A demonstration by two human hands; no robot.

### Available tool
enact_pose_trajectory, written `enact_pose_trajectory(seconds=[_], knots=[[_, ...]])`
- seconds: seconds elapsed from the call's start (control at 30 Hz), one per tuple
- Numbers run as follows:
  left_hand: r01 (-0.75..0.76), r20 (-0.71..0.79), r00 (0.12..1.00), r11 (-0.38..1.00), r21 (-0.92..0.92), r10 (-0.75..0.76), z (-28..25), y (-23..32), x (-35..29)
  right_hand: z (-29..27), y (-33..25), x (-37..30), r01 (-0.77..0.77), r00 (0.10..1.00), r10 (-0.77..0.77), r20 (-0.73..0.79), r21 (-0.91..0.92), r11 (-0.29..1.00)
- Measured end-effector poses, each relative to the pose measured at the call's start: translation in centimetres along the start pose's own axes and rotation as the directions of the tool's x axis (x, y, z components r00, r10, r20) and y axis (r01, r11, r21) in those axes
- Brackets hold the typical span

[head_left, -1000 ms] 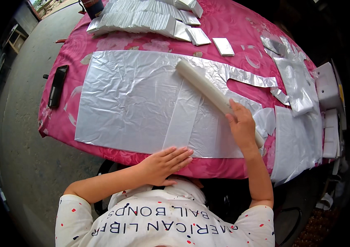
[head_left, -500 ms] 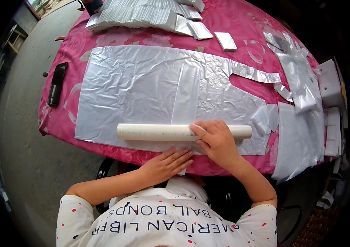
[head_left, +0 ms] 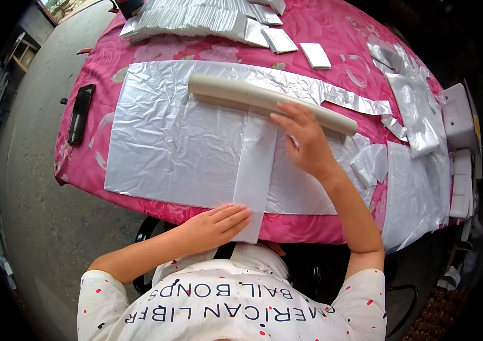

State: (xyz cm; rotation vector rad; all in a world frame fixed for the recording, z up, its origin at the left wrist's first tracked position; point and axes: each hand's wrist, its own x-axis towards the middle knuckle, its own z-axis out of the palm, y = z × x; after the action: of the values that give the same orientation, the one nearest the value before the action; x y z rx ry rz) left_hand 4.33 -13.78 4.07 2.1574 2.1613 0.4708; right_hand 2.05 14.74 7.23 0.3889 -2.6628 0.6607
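Note:
A silvery plastic sheet, shaped like an apron with a neck loop at its right end, lies spread and wrinkled before me. A narrow pale strip runs over its middle and past the table's near edge. My left hand rests flat with fingers stretched out on the strip's near end, holding nothing. A long off-white plastic pipe lies slantwise across the far part of the sheet. Reaching over the sheet, my right hand is open, its spread fingertips against the pipe, the thumb apart.
Stacked folded silvery packets stand at the far side, with a loose packet nearby. A black phone lies at the left. More plastic sheets and white boxes are at the right of the pink flowered tablecloth.
The pipe has moved away from me to the far part of the sheet and now slants, with my right hand following. My left hand has shifted slightly left. More of the strip shows.

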Motion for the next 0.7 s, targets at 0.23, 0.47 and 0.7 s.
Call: enact_pose_trajectory(seconds=[0.23,0.47,0.7], knots=[[-0.130,-0.187,0.977,0.977,-0.169,0.098,-0.5,-1.7,0.0,0.9,-7.2,-5.7,0.007,0.948,-0.087,0.307,0.252,0.968],[0.086,-0.073,0.992,0.977,-0.193,-0.101,-1.7,-3.4,2.0,3.1,-7.5,-7.5,0.022,0.996,-0.023,0.087,0.006,1.000],[0.202,-0.125,0.941,0.821,-0.534,-0.313,-1.5,-4.3,2.9,2.2,-6.9,-6.5,-0.094,0.995,0.097,-0.016,0.142,0.985]])
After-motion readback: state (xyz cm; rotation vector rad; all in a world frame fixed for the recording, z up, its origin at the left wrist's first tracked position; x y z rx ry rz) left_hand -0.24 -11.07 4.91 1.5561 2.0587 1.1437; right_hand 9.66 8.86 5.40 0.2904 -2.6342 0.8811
